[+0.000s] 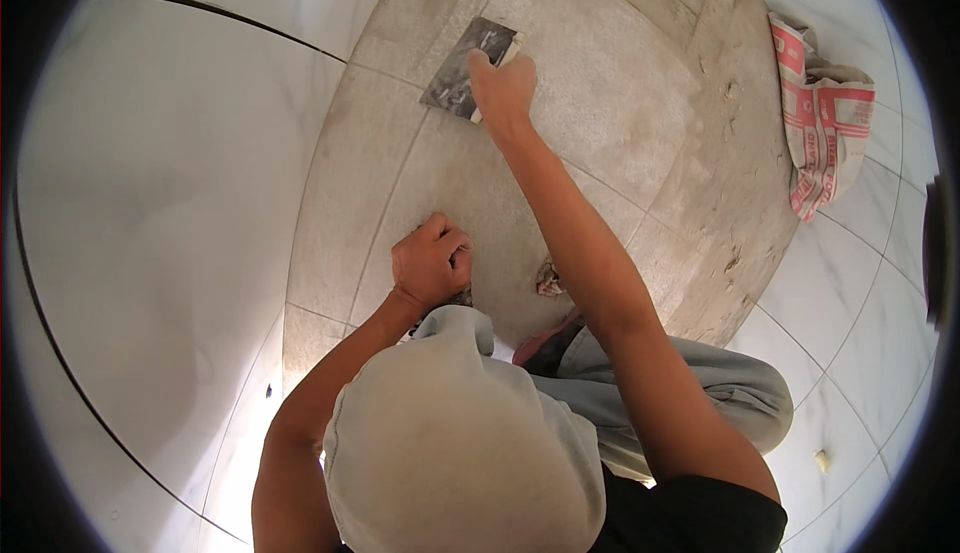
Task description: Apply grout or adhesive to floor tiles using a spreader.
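Note:
My right hand (505, 93), its arm stretched forward, grips a flat rectangular trowel (452, 81). The trowel's grey metal blade, smeared with pale residue, lies on or just over the beige floor tiles (400, 168) near a joint. Closer to me, my left hand (432, 261) rests low over the tiles with its fingers curled in. Something dark shows beside and below that hand, but what it is stays hidden. A small crumpled scrap (548, 279) lies on the floor by my right forearm.
At the far right a crumpled red-and-white sack (828, 123) leans by the white marbled tiles (850, 313). Rough, cement-marked floor (735, 203) runs along the right side. A big white marbled panel (160, 213) stands at left. Pale cloth (460, 433) covers the lower middle.

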`<action>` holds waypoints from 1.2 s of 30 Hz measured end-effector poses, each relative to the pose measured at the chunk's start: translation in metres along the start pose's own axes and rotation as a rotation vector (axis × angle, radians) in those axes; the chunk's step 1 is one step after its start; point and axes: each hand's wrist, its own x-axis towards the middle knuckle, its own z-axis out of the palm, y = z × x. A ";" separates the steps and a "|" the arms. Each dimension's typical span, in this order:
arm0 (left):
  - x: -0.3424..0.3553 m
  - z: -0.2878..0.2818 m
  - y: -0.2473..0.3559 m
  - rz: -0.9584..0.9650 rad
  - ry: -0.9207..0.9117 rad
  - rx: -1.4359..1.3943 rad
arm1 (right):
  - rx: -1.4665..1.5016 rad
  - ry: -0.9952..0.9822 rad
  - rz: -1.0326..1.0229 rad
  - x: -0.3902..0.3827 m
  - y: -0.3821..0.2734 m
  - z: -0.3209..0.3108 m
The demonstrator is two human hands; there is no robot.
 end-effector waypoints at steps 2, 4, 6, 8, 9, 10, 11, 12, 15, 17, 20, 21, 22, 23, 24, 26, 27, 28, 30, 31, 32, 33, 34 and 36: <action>0.004 0.008 0.013 0.029 -0.002 -0.024 | -0.087 0.186 -0.150 0.032 -0.005 0.012; 0.008 0.008 0.015 0.009 -0.032 -0.013 | -0.172 0.360 -0.293 0.049 -0.019 0.027; 0.003 0.009 0.008 -0.002 -0.034 -0.019 | -0.090 -0.024 0.032 0.058 -0.058 0.036; -0.002 0.001 -0.002 -0.020 -0.022 -0.012 | -0.021 -0.031 -0.035 0.026 -0.042 0.033; -0.004 -0.003 -0.007 -0.003 -0.008 0.009 | 0.034 -0.062 -0.054 0.006 -0.032 0.024; -0.006 -0.005 -0.006 0.012 0.000 0.024 | 0.083 -0.090 -0.066 -0.005 -0.024 0.017; -0.001 0.001 0.002 0.024 -0.007 0.001 | 0.065 -0.071 -0.068 0.008 -0.015 0.016; 0.005 0.006 0.009 0.027 -0.018 -0.012 | 0.016 0.071 -0.114 0.028 -0.012 0.022; 0.011 0.015 0.011 0.048 -0.034 -0.059 | 0.025 0.166 -0.107 0.078 -0.019 0.024; 0.004 0.006 0.004 0.015 -0.027 -0.060 | 0.099 0.062 -0.039 0.068 -0.017 0.023; 0.002 -0.001 0.004 -0.020 -0.022 -0.012 | 0.360 -0.027 0.034 0.046 0.007 -0.018; 0.006 0.003 0.008 -0.008 -0.020 -0.006 | 0.240 -0.012 0.011 0.057 0.013 -0.027; 0.008 0.005 0.011 0.007 -0.029 0.002 | 0.123 0.009 -0.005 0.066 0.017 -0.032; 0.007 0.006 0.009 0.008 -0.034 -0.002 | 0.119 0.014 -0.001 0.073 0.002 -0.029; 0.005 0.008 0.008 0.009 -0.030 -0.014 | 0.101 -0.004 0.072 0.085 -0.016 -0.024; 0.006 0.007 0.005 0.016 -0.024 -0.027 | 0.084 -0.016 0.141 0.089 -0.015 -0.019; 0.005 0.006 0.005 0.018 -0.028 -0.025 | 0.049 0.016 0.007 0.080 0.002 -0.020; 0.002 0.005 0.008 0.009 -0.031 -0.021 | 0.012 0.037 -0.123 0.072 0.008 -0.021; 0.005 0.007 0.007 0.008 -0.026 -0.009 | -0.004 0.051 -0.120 0.082 0.006 -0.020; 0.005 0.006 0.006 0.017 -0.025 0.008 | -0.012 0.074 -0.115 0.084 -0.001 -0.019; 0.005 0.005 0.004 0.017 -0.028 0.013 | -0.008 0.074 -0.112 0.085 -0.018 -0.018; 0.003 0.004 0.003 0.000 -0.046 -0.005 | -0.003 0.032 0.015 0.087 -0.036 -0.016; 0.003 0.004 0.001 -0.014 -0.061 -0.029 | -0.002 -0.007 0.136 0.088 -0.047 -0.015; 0.001 0.001 -0.003 -0.009 -0.048 -0.026 | 0.002 0.006 0.007 0.076 -0.021 -0.020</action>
